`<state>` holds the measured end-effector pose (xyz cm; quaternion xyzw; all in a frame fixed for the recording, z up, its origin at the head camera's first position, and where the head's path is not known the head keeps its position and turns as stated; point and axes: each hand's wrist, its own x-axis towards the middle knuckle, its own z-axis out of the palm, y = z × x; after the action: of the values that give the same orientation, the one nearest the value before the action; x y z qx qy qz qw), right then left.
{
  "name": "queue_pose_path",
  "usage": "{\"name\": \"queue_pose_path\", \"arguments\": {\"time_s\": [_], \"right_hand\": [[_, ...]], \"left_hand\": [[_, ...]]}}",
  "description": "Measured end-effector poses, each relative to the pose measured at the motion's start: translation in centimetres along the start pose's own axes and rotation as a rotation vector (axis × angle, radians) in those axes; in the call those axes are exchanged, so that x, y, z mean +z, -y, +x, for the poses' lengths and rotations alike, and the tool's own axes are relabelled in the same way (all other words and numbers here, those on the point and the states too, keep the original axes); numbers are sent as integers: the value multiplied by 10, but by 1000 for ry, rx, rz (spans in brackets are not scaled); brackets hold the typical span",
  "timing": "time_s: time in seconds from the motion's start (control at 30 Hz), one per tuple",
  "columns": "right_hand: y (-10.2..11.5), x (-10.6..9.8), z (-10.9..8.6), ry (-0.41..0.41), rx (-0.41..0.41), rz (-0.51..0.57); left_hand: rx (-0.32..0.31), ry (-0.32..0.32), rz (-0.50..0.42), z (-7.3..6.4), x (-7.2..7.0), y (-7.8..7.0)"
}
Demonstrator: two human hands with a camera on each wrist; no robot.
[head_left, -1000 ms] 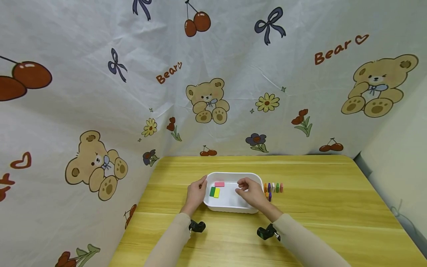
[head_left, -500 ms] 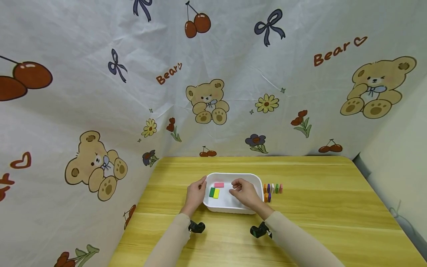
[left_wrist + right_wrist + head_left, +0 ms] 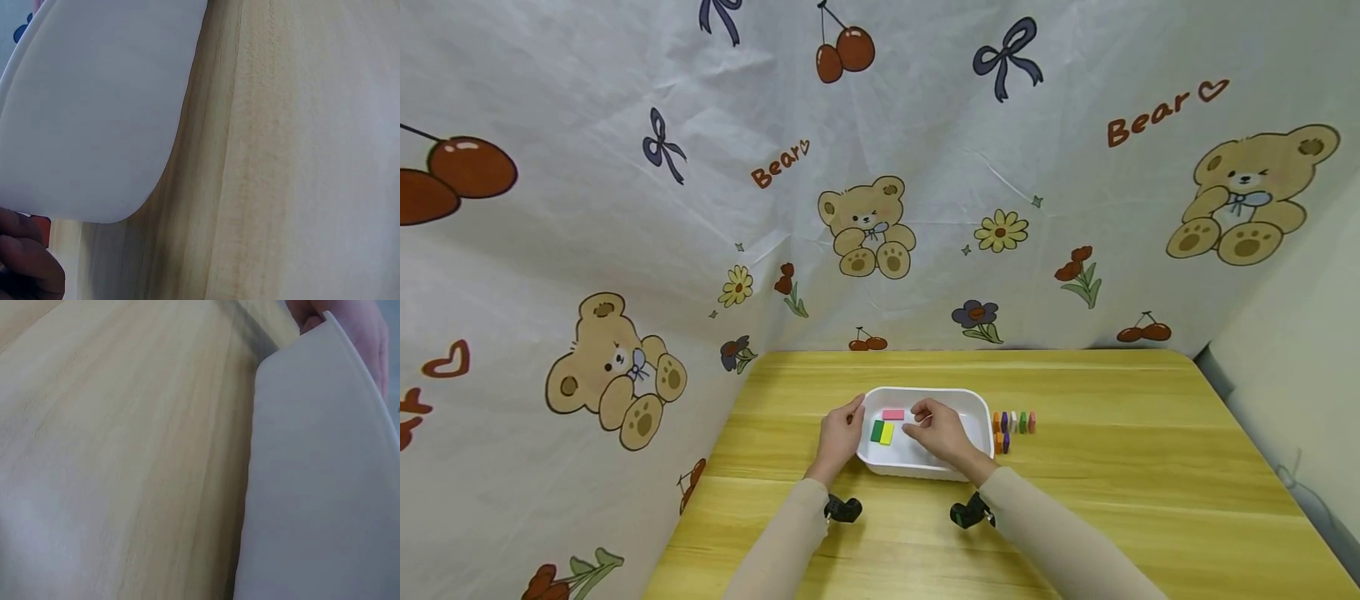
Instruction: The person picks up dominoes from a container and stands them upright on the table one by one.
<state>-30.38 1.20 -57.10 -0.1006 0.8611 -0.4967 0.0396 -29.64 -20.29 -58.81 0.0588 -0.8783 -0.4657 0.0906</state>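
Observation:
A white plastic tray [image 3: 917, 471] lies on the table in front of me. My left hand [image 3: 840, 433] grips its left end, thumb at the rim. Inside, toward the left, lie a pink domino [image 3: 892, 415], a green domino [image 3: 877, 431] and a yellow domino [image 3: 887, 434], the last two side by side. Over the middle of the tray hovers my right hand [image 3: 943, 433], thumb and forefinger apart, right of the dominoes. The outside of the tray wall [image 3: 106, 112] fills much of the left wrist view. In the right wrist view, a hand shows past the tray corner.
Right of the tray, a row of several coloured dominoes [image 3: 1013, 422] stands on edge. An orange domino [image 3: 998, 443] and a purple one stand in front of them. The wooden table [image 3: 1150, 467] backs onto a curtain [image 3: 940, 167] printed with bears.
My right hand has moved left inside the tray, from its right side to over the middle, closer to the dominoes. The left hand and the tray stay put.

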Motion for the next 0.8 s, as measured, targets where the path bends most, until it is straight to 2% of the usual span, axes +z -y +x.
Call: {"name": "queue_pose_path", "arguments": {"time_s": [0.27,0.57,0.8], "right_hand": [[-3,13,6,4,-17,-43],[1,20,9,68,-18,-72],[1,26,12,96,-16,-121]], "left_hand": [[9,-2,16,0,1,0],[8,0,38,1,0,-1],[0,7,16,0,0,0]]}}
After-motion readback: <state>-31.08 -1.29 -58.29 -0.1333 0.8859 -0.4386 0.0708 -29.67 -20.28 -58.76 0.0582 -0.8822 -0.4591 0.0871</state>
